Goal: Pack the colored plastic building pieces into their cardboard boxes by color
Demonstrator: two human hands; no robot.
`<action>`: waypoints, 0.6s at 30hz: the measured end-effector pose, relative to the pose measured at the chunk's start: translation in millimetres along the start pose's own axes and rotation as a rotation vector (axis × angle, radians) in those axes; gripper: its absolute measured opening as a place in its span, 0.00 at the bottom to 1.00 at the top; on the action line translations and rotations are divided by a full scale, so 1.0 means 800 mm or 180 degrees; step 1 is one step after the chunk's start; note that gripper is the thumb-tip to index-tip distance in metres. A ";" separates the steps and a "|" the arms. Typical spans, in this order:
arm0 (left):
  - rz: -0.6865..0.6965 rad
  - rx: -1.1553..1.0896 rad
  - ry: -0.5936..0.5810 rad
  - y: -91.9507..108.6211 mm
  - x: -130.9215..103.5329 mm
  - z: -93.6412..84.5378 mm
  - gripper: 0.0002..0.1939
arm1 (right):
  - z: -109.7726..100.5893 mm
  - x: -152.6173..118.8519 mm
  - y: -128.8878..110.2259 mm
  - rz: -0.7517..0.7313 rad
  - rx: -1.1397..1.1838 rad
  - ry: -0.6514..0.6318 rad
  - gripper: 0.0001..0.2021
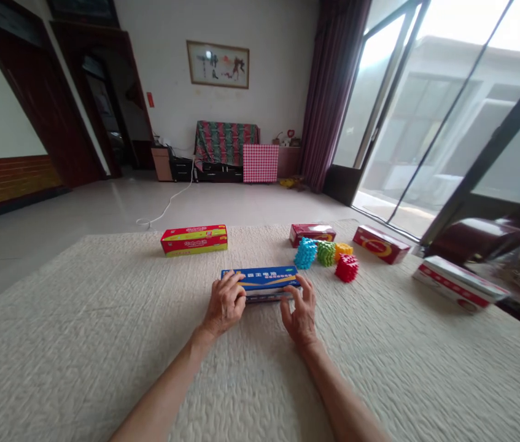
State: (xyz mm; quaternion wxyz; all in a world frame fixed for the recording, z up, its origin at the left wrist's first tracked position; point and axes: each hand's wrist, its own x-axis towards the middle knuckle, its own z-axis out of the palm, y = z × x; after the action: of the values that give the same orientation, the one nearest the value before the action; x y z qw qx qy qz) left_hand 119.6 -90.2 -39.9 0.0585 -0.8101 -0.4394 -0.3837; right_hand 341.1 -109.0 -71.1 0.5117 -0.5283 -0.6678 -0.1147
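Note:
A long blue battery box (pixel 266 277) with white lettering lies on the quilted cover in front of me. Its left end is gripped by my left hand (pixel 227 301), fingers bent over the top and thumb at the front edge. My right hand (pixel 302 310) holds the right end, fingers on the top corner and thumb low near the front. A pale strip runs along the front below the blue top; whether the lid is raised there I cannot tell. To the right, beyond the box, stand knobbly blocks: blue (pixel 306 253), green (pixel 326 252), yellow (pixel 344 250) and red (pixel 347 268).
A red and yellow-green box (pixel 194 240) lies at the back left of the quilted cover (pixel 103 319). Two dark red boxes (pixel 312 234) (pixel 382 244) and a white and red box (pixel 460 283) lie to the right. A white cable (pixel 167 205) crosses the floor beyond.

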 end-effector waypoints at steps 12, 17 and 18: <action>0.0314 0.0117 0.1049 -0.007 -0.023 0.037 0.06 | 0.024 -0.005 0.015 0.0393 0.0720 0.0417 0.07; 0.0218 0.0040 0.1206 -0.014 -0.023 0.041 0.06 | 0.034 -0.006 0.022 0.0884 0.0953 0.0431 0.10; 0.0205 0.0020 0.1215 -0.014 -0.023 0.042 0.06 | 0.035 -0.006 0.022 0.0925 0.0980 0.0436 0.10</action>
State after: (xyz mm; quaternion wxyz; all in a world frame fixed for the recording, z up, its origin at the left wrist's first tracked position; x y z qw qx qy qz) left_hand 124.4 -80.9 -78.1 0.1556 -0.7361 -0.3954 -0.5269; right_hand 339.5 -85.2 -93.9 0.6416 -0.5256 -0.5580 0.0279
